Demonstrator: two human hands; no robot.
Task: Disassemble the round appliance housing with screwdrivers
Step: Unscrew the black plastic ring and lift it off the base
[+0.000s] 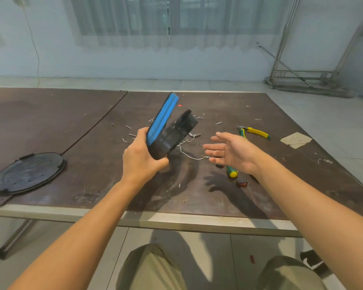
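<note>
Round housing [172, 135]: held up off the surface [82, 126], edge-on to the camera, tilted away and to the right. It shows as two parts: a blue-banded shell [162, 120] and a black shell [181, 128]. They gape apart at the top and meet at the bottom; whether anything joins them there is hidden.

Left grip [142, 160]: closed around the lower edge of the housing, thumb on the blue side, fingers wrapped under the black side.

Right grip [233, 151]: empty, fingers straight and spread, palm turned toward the housing, near it but not touching.

On the surface:
- under and behind the housing, loose screws [128, 127] scattered, plus a thin white wire [189, 155]
- a green and yellow screwdriver [231, 172], partly hidden below the right grip
- a small red and black part [241, 183] beside it, possibly a switch
- yellow-handled pliers [256, 132] further right, then a paper scrap [296, 140]
- a round black cover plate [27, 174], well apart at the left edge, lying flat

Progress (judgement): well advanced. The cover plate is off, many screws are out, and wiring and small parts look removed. What is left appears to be parting the two shells fully and laying them down. If they resist, a screw or clip near the held edge is likely, and the screwdriver is close to the right grip. No tool is in hand now
</note>
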